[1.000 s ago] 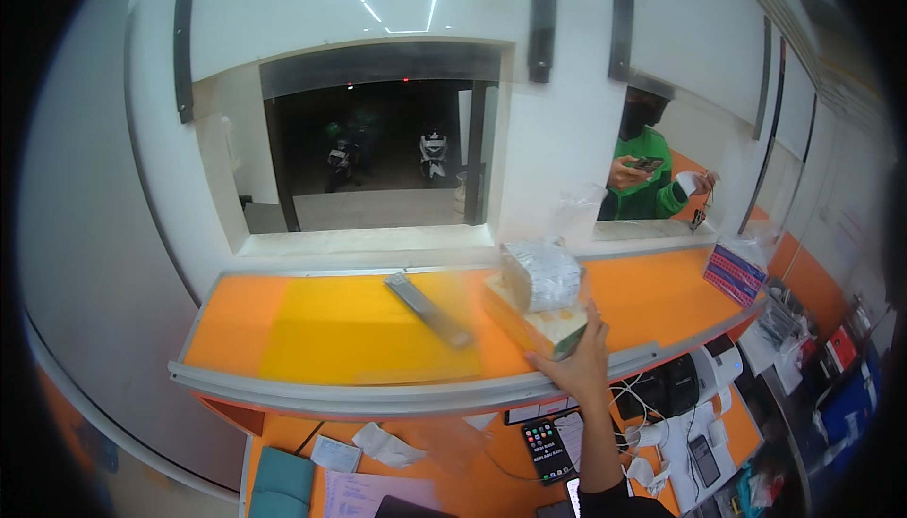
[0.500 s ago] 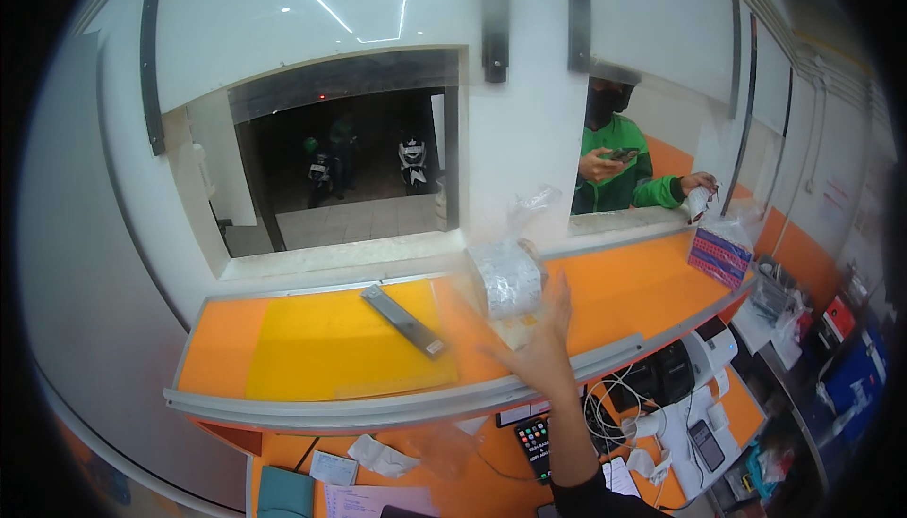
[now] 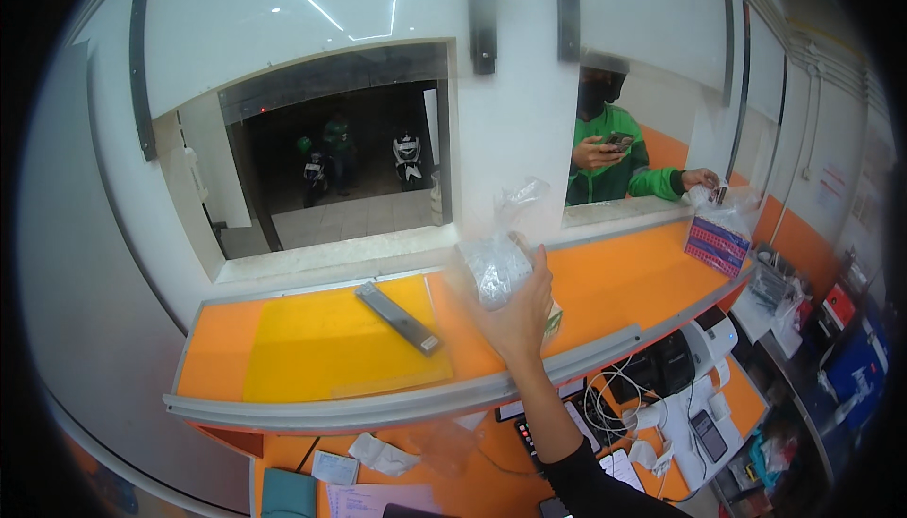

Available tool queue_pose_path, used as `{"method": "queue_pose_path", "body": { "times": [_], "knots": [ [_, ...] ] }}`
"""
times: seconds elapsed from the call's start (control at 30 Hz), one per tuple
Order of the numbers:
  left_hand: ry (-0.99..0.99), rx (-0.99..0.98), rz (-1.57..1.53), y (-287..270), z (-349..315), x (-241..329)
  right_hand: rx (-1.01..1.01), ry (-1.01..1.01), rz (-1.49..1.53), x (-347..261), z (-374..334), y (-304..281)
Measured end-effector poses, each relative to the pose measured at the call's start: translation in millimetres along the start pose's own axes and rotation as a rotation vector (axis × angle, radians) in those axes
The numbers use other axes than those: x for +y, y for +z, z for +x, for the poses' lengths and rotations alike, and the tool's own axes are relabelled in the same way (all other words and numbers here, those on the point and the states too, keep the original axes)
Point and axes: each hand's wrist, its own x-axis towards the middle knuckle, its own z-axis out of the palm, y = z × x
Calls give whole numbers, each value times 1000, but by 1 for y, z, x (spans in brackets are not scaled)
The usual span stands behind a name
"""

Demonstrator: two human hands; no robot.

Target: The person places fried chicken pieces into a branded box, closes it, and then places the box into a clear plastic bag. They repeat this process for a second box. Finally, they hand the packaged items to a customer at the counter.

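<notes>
My right hand [image 3: 515, 322] reaches up from the lower right and is closed around a clear plastic bag [image 3: 493, 271] on the orange counter. The bag has a twisted top that stands up, and something pale is inside. A small green-and-white printed patch [image 3: 554, 320] shows just beside my hand; whether it belongs to the bag's contents I cannot tell. My left hand is out of view. To the left of the bag, a grey flat bar-shaped object [image 3: 399, 318] lies slanted on a yellow sheet [image 3: 321, 348].
A person in a green jacket [image 3: 609, 154] stands behind the right window, holding a phone and touching a bagged pink-and-blue box [image 3: 718, 242]. Below the counter [image 3: 614, 282] are a teal case [image 3: 288, 492], papers, cables [image 3: 605, 381], phones and a white device [image 3: 709, 348].
My right hand has closed in on the plastic bag, and the bag has turned slightly. The person's far hand stays near the pink-and-blue box.
</notes>
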Motion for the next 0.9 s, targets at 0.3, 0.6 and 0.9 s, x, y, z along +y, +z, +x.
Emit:
{"method": "queue_pose_path", "body": {
  "times": [0.3, 0.6, 0.9],
  "knots": [
    [-40, -89, 45, -2, 4, 6, -278, 116, -141, -2, -2, -40],
    [-70, -228, 122, 1, 9, 8, -20, -25, -108, 32, -30, -25],
    [-79, -740, 352, -89, 35, 63, 40, -459, -54, 43, -34, -32]
  ]
}}
